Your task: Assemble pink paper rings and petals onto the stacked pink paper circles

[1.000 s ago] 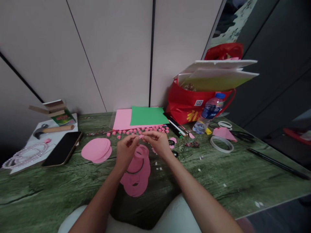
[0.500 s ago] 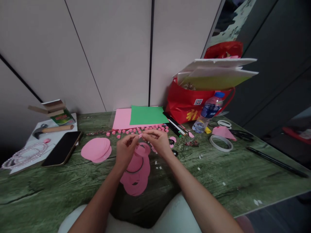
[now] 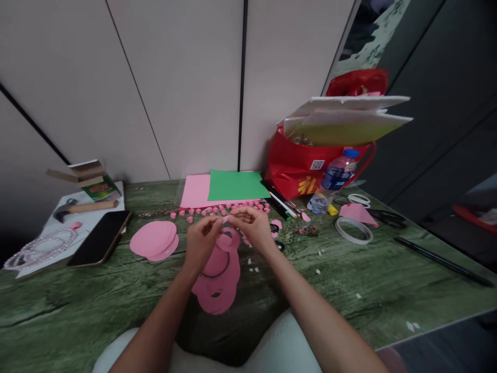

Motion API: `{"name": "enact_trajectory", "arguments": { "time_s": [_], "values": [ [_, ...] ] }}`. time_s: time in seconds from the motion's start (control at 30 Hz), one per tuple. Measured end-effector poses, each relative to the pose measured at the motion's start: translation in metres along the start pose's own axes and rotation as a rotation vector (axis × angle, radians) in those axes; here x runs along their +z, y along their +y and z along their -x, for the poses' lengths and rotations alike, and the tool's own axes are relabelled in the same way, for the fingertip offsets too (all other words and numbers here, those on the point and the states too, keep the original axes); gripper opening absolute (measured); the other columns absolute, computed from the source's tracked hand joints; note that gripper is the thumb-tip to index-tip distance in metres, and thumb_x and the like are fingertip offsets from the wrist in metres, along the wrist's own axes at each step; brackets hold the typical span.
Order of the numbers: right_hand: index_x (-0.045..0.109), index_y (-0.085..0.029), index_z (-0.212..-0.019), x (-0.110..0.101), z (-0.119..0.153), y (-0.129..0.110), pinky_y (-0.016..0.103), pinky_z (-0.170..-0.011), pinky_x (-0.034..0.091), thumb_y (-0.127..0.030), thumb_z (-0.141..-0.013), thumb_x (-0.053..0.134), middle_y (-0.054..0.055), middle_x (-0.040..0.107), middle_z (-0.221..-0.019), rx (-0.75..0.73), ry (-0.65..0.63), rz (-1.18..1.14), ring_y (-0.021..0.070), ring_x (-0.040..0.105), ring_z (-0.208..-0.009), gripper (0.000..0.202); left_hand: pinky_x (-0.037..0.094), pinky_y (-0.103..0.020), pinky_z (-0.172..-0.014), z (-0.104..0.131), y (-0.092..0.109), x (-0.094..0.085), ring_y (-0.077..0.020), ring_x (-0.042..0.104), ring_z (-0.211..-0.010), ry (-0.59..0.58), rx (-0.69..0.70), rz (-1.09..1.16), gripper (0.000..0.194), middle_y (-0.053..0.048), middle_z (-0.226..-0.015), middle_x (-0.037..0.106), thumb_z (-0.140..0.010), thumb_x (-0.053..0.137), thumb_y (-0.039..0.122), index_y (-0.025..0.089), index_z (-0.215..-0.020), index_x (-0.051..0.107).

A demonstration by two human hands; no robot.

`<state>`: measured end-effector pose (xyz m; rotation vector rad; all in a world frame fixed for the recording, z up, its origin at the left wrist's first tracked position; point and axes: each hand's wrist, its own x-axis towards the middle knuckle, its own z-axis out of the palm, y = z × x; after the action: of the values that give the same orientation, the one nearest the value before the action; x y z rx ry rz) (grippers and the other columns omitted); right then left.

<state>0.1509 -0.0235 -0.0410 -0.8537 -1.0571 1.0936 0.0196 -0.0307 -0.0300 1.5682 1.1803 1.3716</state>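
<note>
My left hand (image 3: 202,239) and my right hand (image 3: 250,226) meet at their fingertips above the middle of the table. Between them is a strip of pink paper (image 3: 226,239) that curls downward, pinched by the fingers of both hands. Beneath lie pink paper pieces with round cut-outs (image 3: 217,303), overlapping, with a dark ring on them. To the left of my left hand rests a stack of pink paper circles (image 3: 153,238). Small rolled pink paper pieces (image 3: 204,212) form rows just beyond my hands. Black-handled scissors (image 3: 275,228) lie partly hidden beside my right hand.
Green and pink sheets (image 3: 236,185) lie at the back. A red bag (image 3: 291,163), a water bottle (image 3: 332,181) and a tape roll (image 3: 353,231) are on the right. At left are a phone (image 3: 100,238), a hammer (image 3: 91,206), a bead string (image 3: 42,249) and an open box (image 3: 99,186).
Both hands keep their pinch in nearly the same place. The curled pink paper between them has shifted slightly.
</note>
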Motion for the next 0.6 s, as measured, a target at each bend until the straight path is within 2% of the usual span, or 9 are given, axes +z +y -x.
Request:
{"name": "enact_trajectory", "arguments": {
  "time_s": [0.23, 0.6],
  "values": [
    [0.061, -0.018, -0.062, 0.0015, 0.0020, -0.0058, 0.025, -0.053, 0.048, -0.030, -0.049, 0.077, -0.002, 0.061, -0.054, 0.008, -0.002, -0.012, 0.0122, 0.057, -0.050, 0.024, 0.042, -0.021, -0.052, -0.0005, -0.0004, -0.0011, -0.0114, 0.054, -0.053, 0.001, 0.031, -0.022, 0.015, 0.002, -0.054, 0.059, -0.072, 0.059, 0.028, 0.015, -0.069, 0.065],
    [0.067, -0.018, -0.073, 0.0013, 0.0011, -0.0015, 0.029, -0.060, 0.053, -0.030, -0.056, 0.072, 0.001, 0.067, -0.063, 0.018, -0.012, 0.019, 0.0148, 0.063, -0.057, 0.022, 0.042, -0.021, -0.053, -0.0006, -0.0031, -0.0008, -0.0116, 0.054, -0.053, 0.042, 0.023, -0.038, 0.016, 0.001, -0.054, 0.059, -0.072, 0.058, 0.028, 0.015, -0.068, 0.065]
  ]
}}
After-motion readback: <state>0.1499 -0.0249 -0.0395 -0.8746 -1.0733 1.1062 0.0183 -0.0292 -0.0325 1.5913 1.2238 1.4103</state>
